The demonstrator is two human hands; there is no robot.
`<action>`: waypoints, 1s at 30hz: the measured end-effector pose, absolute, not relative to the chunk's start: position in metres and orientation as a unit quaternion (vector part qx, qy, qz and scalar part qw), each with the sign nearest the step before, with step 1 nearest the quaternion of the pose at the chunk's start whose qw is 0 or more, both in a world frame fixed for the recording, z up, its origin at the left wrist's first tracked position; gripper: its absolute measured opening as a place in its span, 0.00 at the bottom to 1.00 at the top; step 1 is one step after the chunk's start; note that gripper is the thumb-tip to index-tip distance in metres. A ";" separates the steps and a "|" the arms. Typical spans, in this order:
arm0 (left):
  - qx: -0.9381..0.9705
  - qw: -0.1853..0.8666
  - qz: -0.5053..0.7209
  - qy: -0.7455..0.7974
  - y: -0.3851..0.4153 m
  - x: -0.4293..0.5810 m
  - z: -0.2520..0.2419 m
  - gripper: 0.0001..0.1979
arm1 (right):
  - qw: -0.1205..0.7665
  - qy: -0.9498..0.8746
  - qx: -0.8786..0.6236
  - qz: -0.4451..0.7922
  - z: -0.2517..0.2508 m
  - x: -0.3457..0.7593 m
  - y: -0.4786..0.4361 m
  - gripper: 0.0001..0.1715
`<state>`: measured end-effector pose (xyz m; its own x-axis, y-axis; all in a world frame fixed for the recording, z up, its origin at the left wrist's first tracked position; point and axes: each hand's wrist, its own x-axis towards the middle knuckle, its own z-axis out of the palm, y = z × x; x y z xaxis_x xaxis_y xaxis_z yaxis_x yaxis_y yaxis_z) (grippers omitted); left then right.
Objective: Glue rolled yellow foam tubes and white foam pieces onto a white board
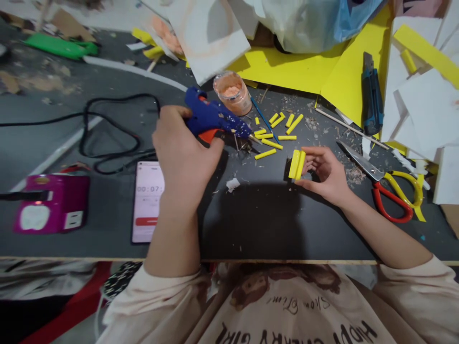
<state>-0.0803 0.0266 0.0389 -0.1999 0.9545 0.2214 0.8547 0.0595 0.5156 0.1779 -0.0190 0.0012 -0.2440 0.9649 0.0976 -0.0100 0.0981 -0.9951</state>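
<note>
Glue gun (220,117) sits in my left hand (186,155), my fingers wrapped round its handle, its metal tip pointing toward a scatter of small yellow sticks (265,154) on the dark table (229,239). With my right hand (324,174) I pinch a yellow piece (296,165) between thumb and fingers, just right of those sticks and apart from the tip; it looks like a flat strip with a narrow roll alongside. An open jar (239,102) stands just beyond the gun. Scissors (376,175) lie to the right of my right hand, with a cutter knife (372,102) farther back. A phone (145,208) lies by my left wrist, partly covered by it.
</note>
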 end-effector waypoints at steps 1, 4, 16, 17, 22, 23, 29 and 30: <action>0.629 0.095 0.286 0.717 0.028 -0.084 0.037 0.19 | 0.459 -0.582 -0.410 0.532 0.001 0.178 -0.019 0.33; 0.635 0.113 0.292 0.706 0.033 -0.091 0.030 0.19 | 0.466 -0.578 -0.402 0.536 0.000 0.177 -0.018 0.33; 0.639 0.263 0.413 0.592 0.013 -0.045 0.052 0.19 | 0.472 -0.565 -0.409 0.539 -0.001 0.177 -0.017 0.35; 0.621 0.349 0.431 0.554 0.008 -0.034 0.049 0.20 | 0.472 -0.566 -0.410 0.537 -0.001 0.177 -0.017 0.35; 0.493 0.638 0.368 0.464 -0.005 0.009 0.026 0.38 | 0.474 -0.579 -0.411 0.520 0.001 0.177 -0.019 0.31; 0.473 0.653 0.370 0.463 -0.005 0.014 0.024 0.39 | 0.478 -0.583 -0.409 0.515 0.001 0.176 -0.019 0.30; 0.414 0.662 0.425 0.458 -0.008 0.022 0.022 0.36 | 0.460 -0.611 -0.426 0.483 0.000 0.174 -0.023 0.31; 0.411 0.662 0.429 0.457 -0.008 0.023 0.022 0.36 | 0.457 -0.615 -0.432 0.476 -0.001 0.174 -0.024 0.31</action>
